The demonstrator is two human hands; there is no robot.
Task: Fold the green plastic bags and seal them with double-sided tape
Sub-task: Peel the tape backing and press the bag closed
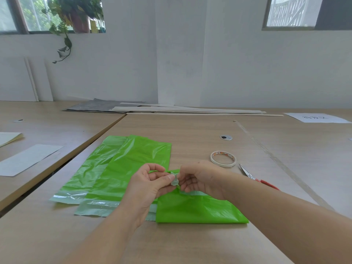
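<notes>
Your left grip (150, 181) and right grip (199, 180) are both pinching a tape scrap (175, 180) over the folded green bag (200, 209). You're likely peeling its backing; next comes pressing it squarely onto the fold.

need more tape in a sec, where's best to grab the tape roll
Pinch the tape roll by its near rim from above, one finger in the hole, thumb outside: it lies flat on the table, hole up, left of the scissors.
</notes>
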